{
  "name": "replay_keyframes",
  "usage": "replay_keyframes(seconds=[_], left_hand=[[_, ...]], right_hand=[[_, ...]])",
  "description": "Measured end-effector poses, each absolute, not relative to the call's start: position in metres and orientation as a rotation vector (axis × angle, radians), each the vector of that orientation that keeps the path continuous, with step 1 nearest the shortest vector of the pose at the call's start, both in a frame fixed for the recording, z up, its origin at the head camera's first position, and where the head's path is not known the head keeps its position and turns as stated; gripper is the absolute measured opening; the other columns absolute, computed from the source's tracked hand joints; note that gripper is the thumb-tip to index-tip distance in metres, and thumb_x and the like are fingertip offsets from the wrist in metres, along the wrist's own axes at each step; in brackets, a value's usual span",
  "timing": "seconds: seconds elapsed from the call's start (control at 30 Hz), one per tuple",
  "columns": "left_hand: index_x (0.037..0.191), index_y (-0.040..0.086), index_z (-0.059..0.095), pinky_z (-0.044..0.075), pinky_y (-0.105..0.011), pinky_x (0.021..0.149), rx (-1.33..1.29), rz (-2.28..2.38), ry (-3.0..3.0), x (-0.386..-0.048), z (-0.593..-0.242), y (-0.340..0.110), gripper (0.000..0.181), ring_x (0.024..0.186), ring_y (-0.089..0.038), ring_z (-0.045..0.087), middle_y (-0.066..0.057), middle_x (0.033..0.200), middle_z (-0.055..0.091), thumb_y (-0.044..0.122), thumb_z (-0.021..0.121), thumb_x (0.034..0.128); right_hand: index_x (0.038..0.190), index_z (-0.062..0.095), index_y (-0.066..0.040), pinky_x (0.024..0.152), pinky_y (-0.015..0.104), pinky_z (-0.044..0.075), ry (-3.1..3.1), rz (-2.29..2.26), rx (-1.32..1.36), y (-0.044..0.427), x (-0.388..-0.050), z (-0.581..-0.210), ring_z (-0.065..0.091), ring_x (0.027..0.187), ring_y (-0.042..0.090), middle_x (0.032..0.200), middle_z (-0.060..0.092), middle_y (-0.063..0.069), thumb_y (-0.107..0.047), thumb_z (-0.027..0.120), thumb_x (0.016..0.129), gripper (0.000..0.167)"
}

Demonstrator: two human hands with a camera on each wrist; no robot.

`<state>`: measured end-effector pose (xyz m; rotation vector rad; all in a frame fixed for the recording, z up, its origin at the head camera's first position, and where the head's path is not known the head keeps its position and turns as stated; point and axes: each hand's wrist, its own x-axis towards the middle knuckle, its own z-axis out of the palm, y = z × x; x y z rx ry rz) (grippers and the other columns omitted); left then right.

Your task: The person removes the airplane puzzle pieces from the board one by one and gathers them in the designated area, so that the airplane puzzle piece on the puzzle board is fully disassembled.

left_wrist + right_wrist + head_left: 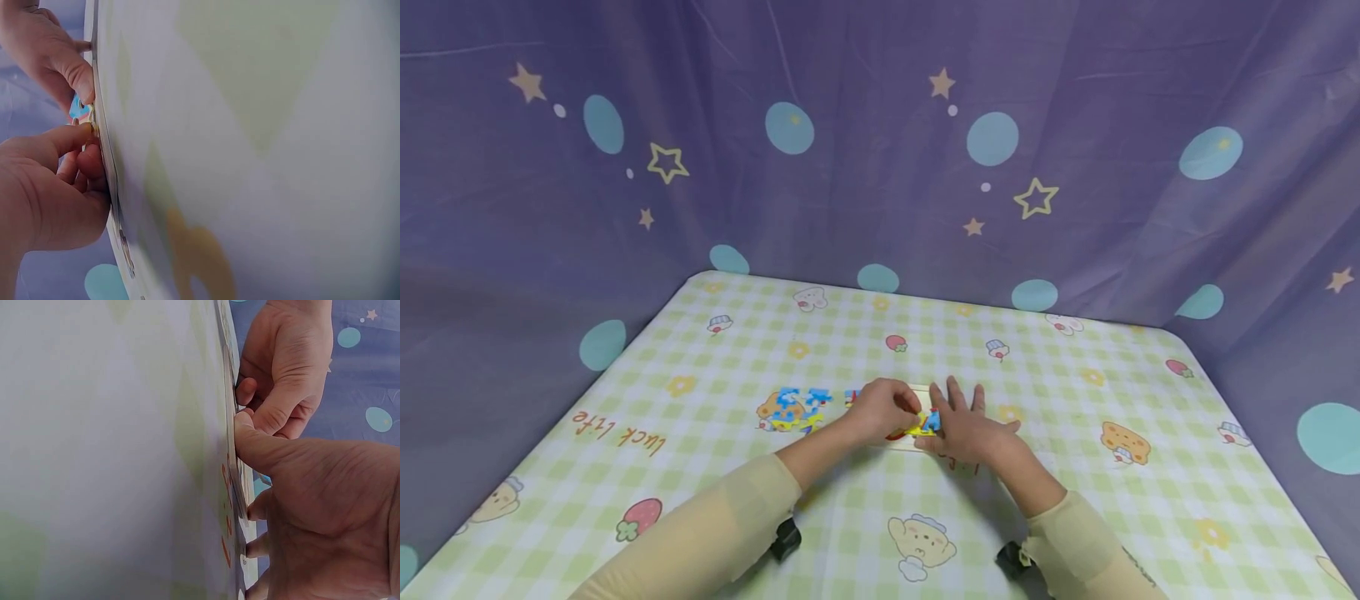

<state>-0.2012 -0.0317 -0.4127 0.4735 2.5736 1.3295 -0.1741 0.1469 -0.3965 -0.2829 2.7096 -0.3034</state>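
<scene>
A thin, pale puzzle board [901,447] lies flat on the table beneath both hands. Blue and yellow jigsaw pieces [930,422] show on it in the gap between the hands. My left hand [880,410] curls over the board's middle, thumb and fingertips pinching a small jigsaw piece with yellow on it [94,128]; most of that piece is hidden. My right hand [968,429] spreads its fingers over the board's right end. Its thumb [245,428] presses at the near edge, close to the left fingertips.
Several loose blue and yellow jigsaw pieces [801,408] lie left of the board. Another piece [852,397] sits just behind the left hand. A checked cloth [700,483] with printed cartoons covers the table, and a purple curtain [880,217] hangs behind its far edge.
</scene>
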Motion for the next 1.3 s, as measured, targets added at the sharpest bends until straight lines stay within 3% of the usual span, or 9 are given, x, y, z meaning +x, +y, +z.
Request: replay_keyframes(seconds=[0.3,0.43,0.8,1.3], left_hand=[[0.093,0.003,0.074,0.048,-0.024,0.065,0.478,1.391,2.528,-0.201,-0.414,-0.027,0.010,0.070,-0.010,0.057,0.002,0.076,0.064,0.003,0.078,0.0844],[0.088,0.006,0.076,0.048,-0.025,0.066,0.487,1.349,2.547,-0.200,-0.412,-0.025,0.007,0.070,-0.010,0.057,0.003,0.076,0.066,0.009,0.082,0.0846],[0.090,0.005,0.072,0.048,-0.025,0.059,0.482,1.465,2.463,-0.198,-0.413,-0.031,0.005,0.067,-0.013,0.058,-0.001,0.078,0.064,0.009,0.074,0.0925],[0.092,0.010,0.078,0.052,-0.029,0.072,0.396,1.496,2.558,-0.199,-0.409,-0.059,0.004,0.075,-0.012,0.063,0.003,0.080,0.070,0.012,0.079,0.0877]], right_hand=[[0.164,0.010,-0.021,0.083,0.093,0.013,2.703,-0.306,-0.286,0.150,-0.175,-0.397,-0.007,0.148,0.052,0.169,-0.005,0.012,-0.060,0.058,0.096,0.093],[0.164,0.010,-0.021,0.083,0.093,0.013,2.697,-0.309,-0.289,0.151,-0.174,-0.396,-0.008,0.148,0.052,0.169,-0.006,0.012,-0.060,0.058,0.096,0.092],[0.164,0.011,-0.021,0.083,0.093,0.015,2.703,-0.283,-0.286,0.150,-0.172,-0.396,-0.005,0.148,0.053,0.169,-0.003,0.013,-0.061,0.057,0.096,0.092],[0.164,0.009,-0.020,0.085,0.092,0.014,2.714,-0.272,-0.286,0.147,-0.176,-0.399,-0.006,0.149,0.050,0.169,-0.005,0.011,-0.063,0.056,0.095,0.094]])
